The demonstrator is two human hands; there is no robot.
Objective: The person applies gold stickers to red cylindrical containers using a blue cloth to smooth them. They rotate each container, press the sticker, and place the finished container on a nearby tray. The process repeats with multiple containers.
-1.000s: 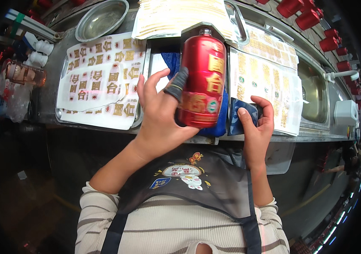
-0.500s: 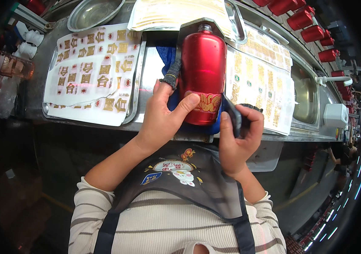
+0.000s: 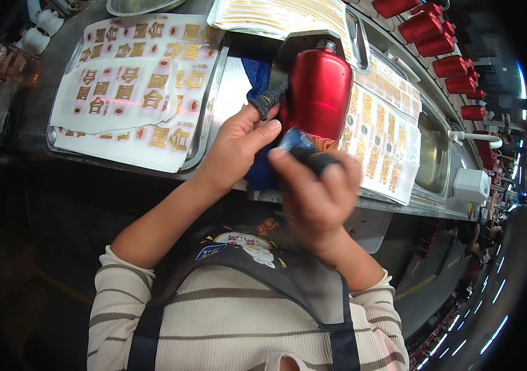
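A glossy red bottle (image 3: 320, 86) lies with its neck pointing away from me, on a dark holder (image 3: 283, 54) with blue cloth (image 3: 257, 75) beside it. A red-and-gold decal (image 3: 326, 143) sits near its base, partly hidden. My left hand (image 3: 232, 145) grips the bottle's left side; grey knitted covers are on its fingertips. In my right hand (image 3: 322, 195), blurred by motion, is a dark flat scraper (image 3: 303, 150), held across the lower front of the bottle at the decal's left.
Printed gold decal sheets (image 3: 121, 93) lie on a metal tray (image 3: 204, 133) at left. More decal sheets (image 3: 381, 145) lie at right, beside a sink (image 3: 433, 154) with a white tap (image 3: 476, 137). A white jug (image 3: 470, 185) stands nearby. Red bottles (image 3: 421, 25) line the far right.
My right hand has swung left with the scraper, from the bottle's right side across its front. My left thumb has slid off the decal to the bottle's left edge.
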